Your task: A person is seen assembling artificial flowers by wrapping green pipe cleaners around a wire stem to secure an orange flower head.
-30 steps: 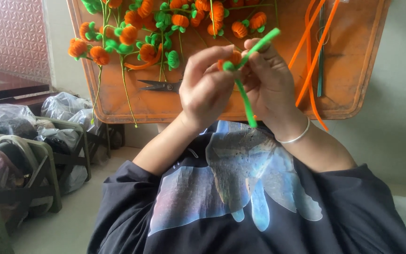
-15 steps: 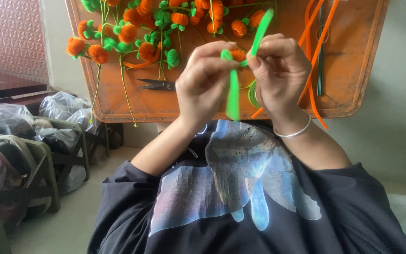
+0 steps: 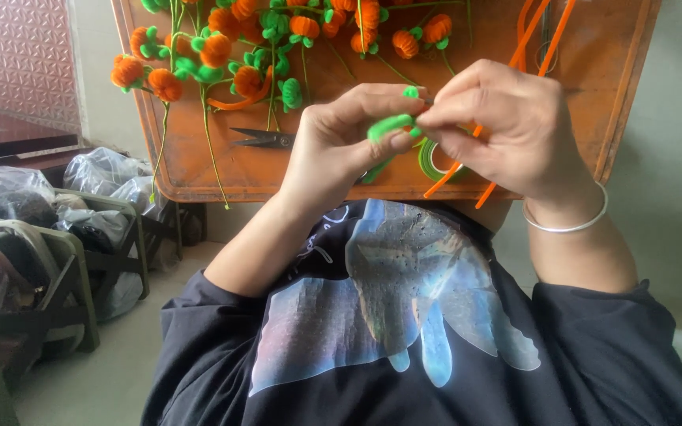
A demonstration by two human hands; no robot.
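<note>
Above the orange tray (image 3: 199,170), both hands, left hand (image 3: 341,150) and right hand (image 3: 507,130), have now pinched the once-straight green pipe cleaner (image 3: 391,126) into a curl.

Left hand (image 3: 341,150) and right hand (image 3: 507,126) meet fingertip to fingertip, each grip pinched, wrists raised

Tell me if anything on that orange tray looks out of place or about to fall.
Slightly. One pumpkin flower and a couple of green stems hang over the orange tray's left and near edges. The scissors lie flat on it. Both hands pinch a bent green pipe cleaner; nothing looks spilled or damaged.
</note>
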